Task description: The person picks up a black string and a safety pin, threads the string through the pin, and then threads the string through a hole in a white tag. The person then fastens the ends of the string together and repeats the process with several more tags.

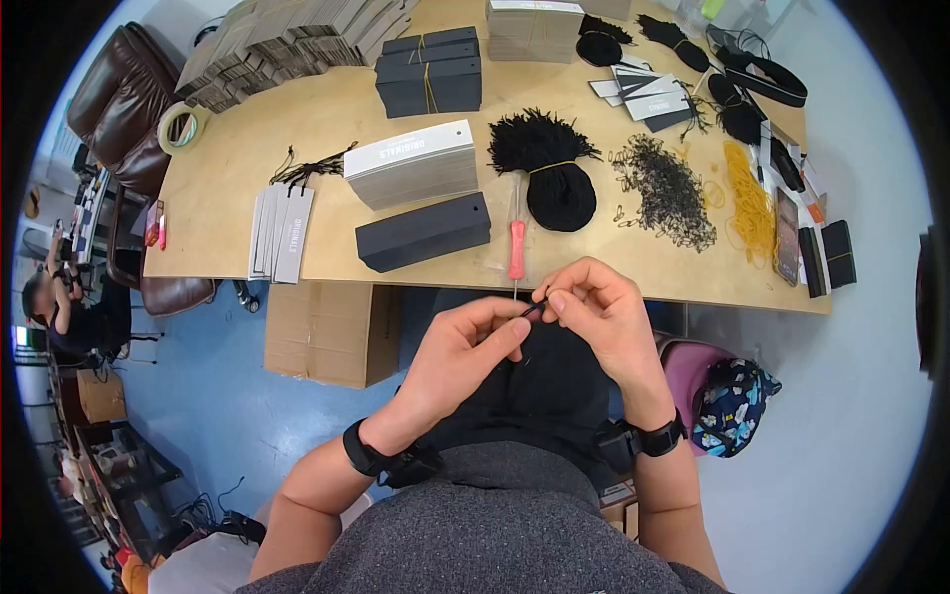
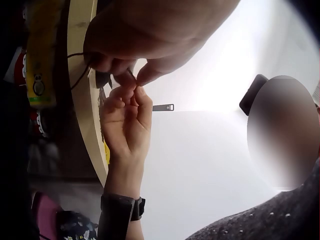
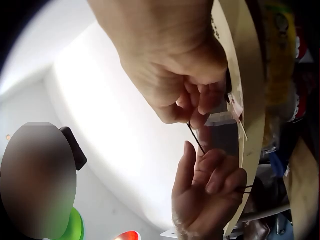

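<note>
A thin black cord [image 3: 195, 137] runs between my two hands over my lap, just off the table's front edge. My left hand [image 1: 460, 356] pinches one part of it between thumb and forefinger. My right hand [image 1: 606, 319] pinches it close by with thumb and fingertips. In the left wrist view a loop of the cord [image 2: 79, 54] trails beside the left hand. Just beyond the hands, a tool with a pinkish-red handle [image 1: 517, 252] lies with its thin metal shaft sticking out past the table edge. A banded bundle of black cords [image 1: 561, 195] lies behind it.
On the wooden table [image 1: 327, 233] stand a white tag stack [image 1: 411, 166], a black tag stack [image 1: 424, 233] and strung tags [image 1: 282, 233]. To the right lie small black pins [image 1: 668, 193], yellow rubber bands [image 1: 749, 203] and a phone [image 1: 787, 236]. A cardboard box [image 1: 332, 332] sits below.
</note>
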`<state>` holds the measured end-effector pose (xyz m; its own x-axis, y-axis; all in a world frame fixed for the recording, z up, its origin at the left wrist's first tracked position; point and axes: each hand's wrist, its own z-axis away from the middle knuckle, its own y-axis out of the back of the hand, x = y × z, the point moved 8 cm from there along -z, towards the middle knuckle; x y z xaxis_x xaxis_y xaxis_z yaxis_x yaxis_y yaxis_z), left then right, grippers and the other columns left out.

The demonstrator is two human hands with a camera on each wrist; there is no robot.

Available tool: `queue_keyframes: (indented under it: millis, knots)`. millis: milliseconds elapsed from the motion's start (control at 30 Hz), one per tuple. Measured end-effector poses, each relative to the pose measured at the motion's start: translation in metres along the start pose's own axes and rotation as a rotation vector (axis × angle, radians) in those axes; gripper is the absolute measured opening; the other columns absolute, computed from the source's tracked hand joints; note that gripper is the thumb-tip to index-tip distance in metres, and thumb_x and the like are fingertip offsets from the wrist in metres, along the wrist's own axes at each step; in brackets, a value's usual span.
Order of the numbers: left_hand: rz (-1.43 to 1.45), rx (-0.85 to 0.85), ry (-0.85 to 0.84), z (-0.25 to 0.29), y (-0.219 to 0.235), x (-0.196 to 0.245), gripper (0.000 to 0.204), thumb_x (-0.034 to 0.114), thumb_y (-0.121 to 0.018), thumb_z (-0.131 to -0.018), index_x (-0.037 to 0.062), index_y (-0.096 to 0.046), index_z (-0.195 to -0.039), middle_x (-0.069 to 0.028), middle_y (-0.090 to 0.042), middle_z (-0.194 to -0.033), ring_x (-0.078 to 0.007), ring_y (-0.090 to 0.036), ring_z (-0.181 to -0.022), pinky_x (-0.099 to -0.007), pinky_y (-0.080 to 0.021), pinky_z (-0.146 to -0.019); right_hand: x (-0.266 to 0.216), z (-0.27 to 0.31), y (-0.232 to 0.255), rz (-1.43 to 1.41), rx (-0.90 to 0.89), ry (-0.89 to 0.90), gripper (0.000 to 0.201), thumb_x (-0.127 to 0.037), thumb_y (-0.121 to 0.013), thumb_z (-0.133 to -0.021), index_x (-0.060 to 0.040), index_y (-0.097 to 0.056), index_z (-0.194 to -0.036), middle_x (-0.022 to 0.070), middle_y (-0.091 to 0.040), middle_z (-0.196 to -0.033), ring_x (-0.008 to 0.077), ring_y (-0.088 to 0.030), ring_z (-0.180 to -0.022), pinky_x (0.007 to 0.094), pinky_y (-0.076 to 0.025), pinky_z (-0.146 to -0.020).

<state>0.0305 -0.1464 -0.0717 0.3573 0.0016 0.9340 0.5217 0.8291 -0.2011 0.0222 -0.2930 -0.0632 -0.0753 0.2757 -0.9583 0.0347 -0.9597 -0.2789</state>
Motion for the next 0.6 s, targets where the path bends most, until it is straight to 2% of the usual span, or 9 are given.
queue_keyframes:
  millis: [67, 133, 200, 233, 300, 433, 500, 600]
  knots:
    - [0.099, 0.171, -0.043, -0.001, 0.008, 0.004, 0.014, 0.010, -0.067, -0.095, 0.0001, -0.074, -0.102, 0.0041, -0.062, -0.075, -0.0017, -0.052, -0.067, -0.0192, -0.041, -0.061, -0.001, 0.001, 0.001, 0.072, 0.011, 0.014, 0.010, -0.008, -0.064, -0.096, 0.0010, -0.061, -0.100, 0.0058, -0.068, -0.102, 0.0077, -0.061, -0.082, 0.0237, -0.049, -0.072]
    - [0.077, 0.176, -0.061, -0.007, 0.011, -0.001, 0.013, 0.009, -0.068, -0.094, 0.0000, -0.073, -0.102, 0.0054, -0.060, -0.072, -0.0011, -0.049, -0.064, -0.0187, -0.038, -0.058, -0.005, 0.003, 0.006, 0.150, 0.028, 0.027, 0.011, -0.008, -0.064, -0.095, 0.0008, -0.061, -0.100, 0.0057, -0.068, -0.102, 0.0073, -0.060, -0.081, 0.0243, -0.049, -0.070]
    - [0.056, 0.179, -0.084, -0.011, 0.012, 0.000, 0.013, 0.009, -0.070, -0.092, 0.0000, -0.073, -0.101, 0.0066, -0.059, -0.069, -0.0005, -0.046, -0.060, -0.0183, -0.035, -0.055, -0.023, 0.000, 0.016, 0.604, 0.110, 0.126, 0.008, -0.006, -0.066, -0.092, -0.0003, -0.064, -0.098, 0.0057, -0.067, -0.096, 0.0092, -0.061, -0.074, 0.0256, -0.049, -0.068]
    - [0.039, 0.212, -0.089, -0.011, 0.015, 0.002, 0.012, 0.009, -0.070, -0.092, -0.0006, -0.073, -0.099, 0.0072, -0.058, -0.067, -0.0002, -0.044, -0.059, -0.0182, -0.034, -0.055, -0.040, -0.002, 0.024, 0.794, 0.211, 0.201, 0.010, -0.006, -0.069, -0.087, -0.0020, -0.066, -0.096, 0.0074, -0.063, -0.093, 0.0174, -0.063, -0.078, 0.0295, -0.050, -0.070]
    - [0.022, 0.240, -0.097, -0.010, 0.019, 0.005, 0.012, 0.009, -0.071, -0.092, -0.0012, -0.073, -0.098, 0.0077, -0.057, -0.066, 0.0000, -0.043, -0.058, -0.0182, -0.033, -0.054, -0.057, -0.003, 0.051, 1.254, 0.432, 0.408, 0.012, -0.007, -0.070, -0.084, -0.0029, -0.068, -0.094, 0.0091, -0.057, -0.092, 0.0260, -0.061, -0.086, 0.0345, -0.051, -0.074]
    - [0.023, 0.262, -0.086, -0.010, 0.024, 0.005, 0.011, 0.009, -0.071, -0.091, -0.0017, -0.072, -0.094, 0.0076, -0.056, -0.065, 0.0003, -0.042, -0.058, -0.0180, -0.032, -0.054, -0.065, -0.015, 0.085, 1.415, 0.536, 0.404, 0.013, -0.008, -0.071, -0.082, -0.0040, -0.067, -0.094, 0.0098, -0.055, -0.094, 0.0290, -0.058, -0.093, 0.0388, -0.050, -0.078]
    - [0.020, 0.260, -0.081, -0.011, 0.024, 0.002, 0.011, 0.009, -0.071, -0.091, -0.0017, -0.072, -0.094, 0.0077, -0.056, -0.064, 0.0004, -0.042, -0.057, -0.0181, -0.032, -0.054, -0.058, -0.023, 0.087, 1.458, 0.436, 0.372, 0.012, -0.008, -0.071, -0.081, -0.0057, -0.067, -0.092, 0.0093, -0.054, -0.092, 0.0282, -0.059, -0.090, 0.0396, -0.051, -0.075]
    - [0.017, 0.278, -0.072, -0.013, 0.027, 0.000, 0.010, 0.009, -0.070, -0.091, -0.0017, -0.071, -0.093, 0.0080, -0.054, -0.064, 0.0003, -0.043, -0.057, -0.0183, -0.032, -0.054, -0.056, -0.026, 0.085, 1.472, 0.401, 0.368, 0.010, -0.007, -0.070, -0.080, -0.0066, -0.065, -0.089, 0.0086, -0.054, -0.091, 0.0282, -0.059, -0.086, 0.0404, -0.051, -0.072]
